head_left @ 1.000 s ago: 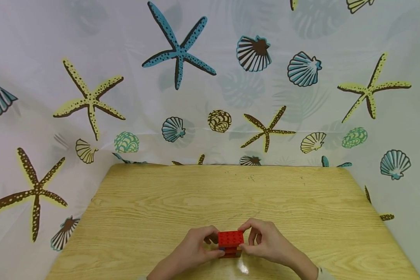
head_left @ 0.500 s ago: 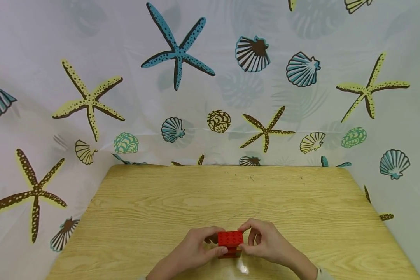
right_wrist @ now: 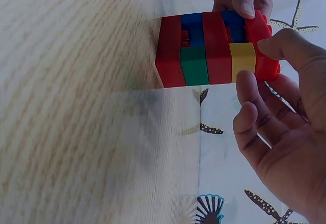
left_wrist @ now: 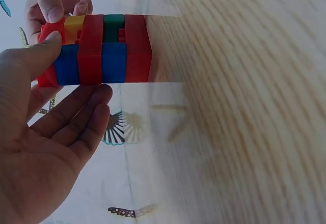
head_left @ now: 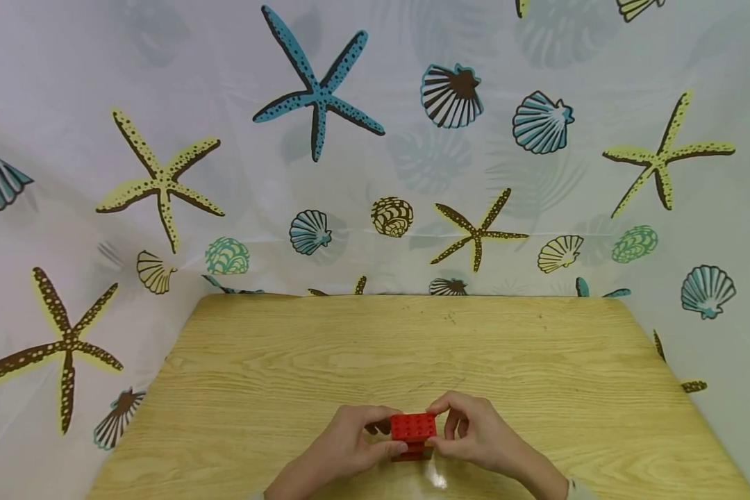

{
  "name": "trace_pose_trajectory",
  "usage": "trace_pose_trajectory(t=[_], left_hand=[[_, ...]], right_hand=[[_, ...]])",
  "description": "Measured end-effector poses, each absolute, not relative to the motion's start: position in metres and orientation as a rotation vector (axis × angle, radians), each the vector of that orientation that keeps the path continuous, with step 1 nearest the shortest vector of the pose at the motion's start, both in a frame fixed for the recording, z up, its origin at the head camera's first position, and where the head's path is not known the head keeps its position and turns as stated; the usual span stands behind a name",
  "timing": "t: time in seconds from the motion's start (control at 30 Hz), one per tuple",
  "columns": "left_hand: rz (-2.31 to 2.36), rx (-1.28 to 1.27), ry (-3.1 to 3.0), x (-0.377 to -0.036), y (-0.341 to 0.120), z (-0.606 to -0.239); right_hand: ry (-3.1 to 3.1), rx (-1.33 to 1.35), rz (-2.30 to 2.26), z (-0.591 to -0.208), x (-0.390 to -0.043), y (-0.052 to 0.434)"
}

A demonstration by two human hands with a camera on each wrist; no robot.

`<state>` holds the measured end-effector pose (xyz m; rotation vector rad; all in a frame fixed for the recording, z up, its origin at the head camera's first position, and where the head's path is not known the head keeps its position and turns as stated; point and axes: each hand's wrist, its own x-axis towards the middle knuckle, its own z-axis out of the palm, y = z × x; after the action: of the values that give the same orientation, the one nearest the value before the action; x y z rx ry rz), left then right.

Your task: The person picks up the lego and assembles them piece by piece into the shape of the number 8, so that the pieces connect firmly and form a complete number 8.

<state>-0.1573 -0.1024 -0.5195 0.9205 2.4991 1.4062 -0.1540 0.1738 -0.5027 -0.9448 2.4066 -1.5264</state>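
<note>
A small tower of toy building bricks stands on the table at its near side. Its top is a studded red brick [head_left: 413, 425]. Below come a blue brick [left_wrist: 66, 65] beside a yellow brick [right_wrist: 243, 58], a middle red brick [left_wrist: 90, 51], then a blue brick [left_wrist: 113, 63] beside a green brick [right_wrist: 194, 66], over a bottom red brick [left_wrist: 138, 51]. My left hand [head_left: 353, 444] pinches the top red brick's left end, thumb in front and fingers behind. At the other end, my right hand [head_left: 481, 436] pinches the same brick, its lower fingers curled loosely.
The wooden table [head_left: 375, 347] reaches back to a white curtain [head_left: 375, 167] printed with starfish and shells, which hangs behind it and along both sides. A bright spot of light shines on the wood just in front of the tower.
My left thumb has shifted up and right onto the near face of the top red brick, and the left fingers reach further behind it. My right hand and the tower look nearly unmoved.
</note>
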Motion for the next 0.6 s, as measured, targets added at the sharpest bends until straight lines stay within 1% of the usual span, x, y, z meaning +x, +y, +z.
trace_pose_trajectory(t=[0.6], left_hand=[[1.387,0.843,2.489,-0.1558,-0.1002,-0.5151]], right_hand=[[2.480,-1.038,-1.501,-0.5068,-0.1545,0.1765]])
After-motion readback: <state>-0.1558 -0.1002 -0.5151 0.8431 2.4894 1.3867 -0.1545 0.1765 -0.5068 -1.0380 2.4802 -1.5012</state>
